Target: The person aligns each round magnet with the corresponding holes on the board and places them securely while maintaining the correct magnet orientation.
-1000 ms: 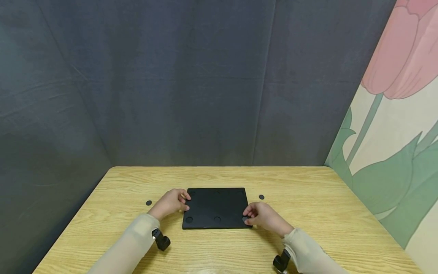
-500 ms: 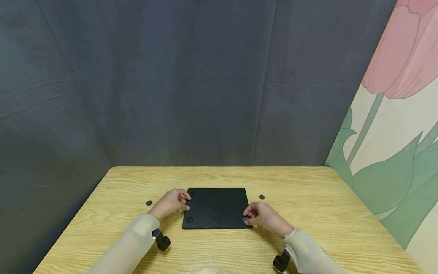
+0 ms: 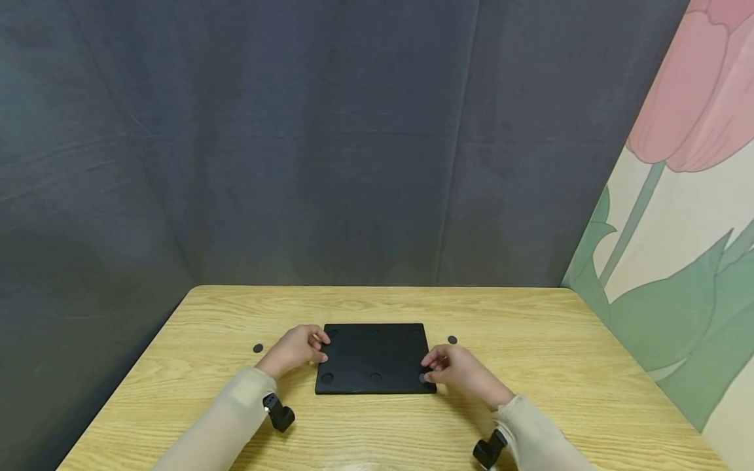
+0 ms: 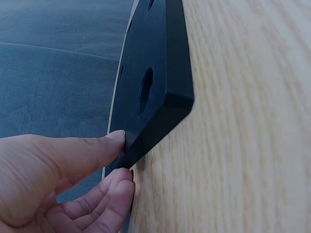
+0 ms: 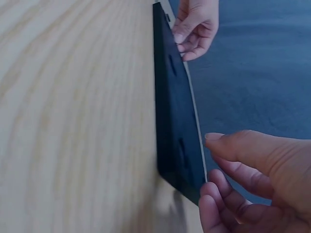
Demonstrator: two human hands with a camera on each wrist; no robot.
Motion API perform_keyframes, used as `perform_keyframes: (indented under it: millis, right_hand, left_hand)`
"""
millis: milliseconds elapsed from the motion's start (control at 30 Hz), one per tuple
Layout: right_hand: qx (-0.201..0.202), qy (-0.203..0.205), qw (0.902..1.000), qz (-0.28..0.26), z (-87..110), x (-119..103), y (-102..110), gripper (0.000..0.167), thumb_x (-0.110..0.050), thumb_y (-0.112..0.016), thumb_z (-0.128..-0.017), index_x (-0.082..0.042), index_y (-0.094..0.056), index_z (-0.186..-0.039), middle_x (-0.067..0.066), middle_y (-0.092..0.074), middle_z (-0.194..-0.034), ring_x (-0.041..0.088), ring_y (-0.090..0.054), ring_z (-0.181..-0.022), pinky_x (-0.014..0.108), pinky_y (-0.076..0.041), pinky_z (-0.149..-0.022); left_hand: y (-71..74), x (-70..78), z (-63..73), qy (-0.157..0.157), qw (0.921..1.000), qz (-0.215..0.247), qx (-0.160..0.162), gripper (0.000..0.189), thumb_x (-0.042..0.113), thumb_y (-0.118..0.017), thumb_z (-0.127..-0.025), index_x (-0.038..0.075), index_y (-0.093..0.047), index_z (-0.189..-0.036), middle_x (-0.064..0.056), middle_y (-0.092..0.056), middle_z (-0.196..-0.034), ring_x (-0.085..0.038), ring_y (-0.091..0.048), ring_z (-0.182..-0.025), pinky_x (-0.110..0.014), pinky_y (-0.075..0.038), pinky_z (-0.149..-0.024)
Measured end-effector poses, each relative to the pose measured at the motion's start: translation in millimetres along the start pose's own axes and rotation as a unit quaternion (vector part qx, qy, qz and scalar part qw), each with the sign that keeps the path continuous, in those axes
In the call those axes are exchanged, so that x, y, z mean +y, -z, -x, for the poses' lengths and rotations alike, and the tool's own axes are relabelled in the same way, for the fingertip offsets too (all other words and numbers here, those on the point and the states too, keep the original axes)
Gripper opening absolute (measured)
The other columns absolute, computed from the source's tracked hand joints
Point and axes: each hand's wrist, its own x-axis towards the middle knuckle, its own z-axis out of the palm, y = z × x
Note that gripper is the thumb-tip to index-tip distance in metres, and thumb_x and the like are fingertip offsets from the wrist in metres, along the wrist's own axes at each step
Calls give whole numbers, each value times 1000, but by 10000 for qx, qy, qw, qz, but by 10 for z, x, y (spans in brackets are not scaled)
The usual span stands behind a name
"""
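Note:
A flat black board with several shallow round recesses lies on the wooden table. My left hand holds its left edge; in the left wrist view the thumb rests on the top face and the curled fingers sit against the side. Over the front right corner is my right hand, thumb and fingers apart, with nothing visible between them. A greyish round spot shows beside the right thumb; whether it is a disc or a recess, I cannot tell. In the right wrist view, the fingertips are close to the board's edge.
One small dark disc lies on the table left of the board, another dark disc to its right. A dark curtain hangs behind the table. A tulip-patterned wall stands at the right.
My right hand has shifted slightly right and up from the corner. My left hand and the board stay in place, and the head view moves a little.

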Motion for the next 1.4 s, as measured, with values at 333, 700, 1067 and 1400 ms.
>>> perform_keyframes:
  millis: [333, 700, 1067, 1400]
  right_hand:
    - [402, 47, 9992, -23, -23, -9, 143, 16, -3, -71, -85, 1, -64, -99, 7, -63, -93, 17, -57, -80, 24, -49, -66]
    - [1024, -36, 9942, 335, -145, -21, 344, 20, -9, -71, -87, 0, -65, -103, 7, -63, -94, 18, -58, -83, 29, -48, -72]
    - [1236, -257, 9918, 197, -342, 126, 557, 27, -11, -69, -89, 2, -62, -111, 16, -63, -108, 25, -61, -95, 36, -50, -80]
    - [1182, -507, 9917, 88, -431, 237, 605, 28, -10, -69, -89, 5, -61, -112, 15, -63, -105, 25, -59, -96, 33, -48, -77]
  left_hand:
    - [-5, -17, -12, -19, 10000, -78, 18, 24, 2, -76, -80, 8, -66, -100, -7, -56, -83, -18, -51, -70, -29, -44, -60]
    - [-1, -25, -18, -2, 9999, -102, 4, 24, 2, -76, -80, 9, -67, -101, -7, -56, -83, -18, -51, -70, -30, -45, -60]
    - [-7, -27, -15, -29, 10000, -70, -1, 24, 2, -76, -80, 8, -66, -101, -7, -56, -83, -18, -51, -70, -30, -45, -60]
    - [15, -46, -9, -104, 9999, 48, -69, 24, 2, -75, -81, 7, -66, -102, -8, -56, -84, -19, -51, -69, -30, -45, -59]
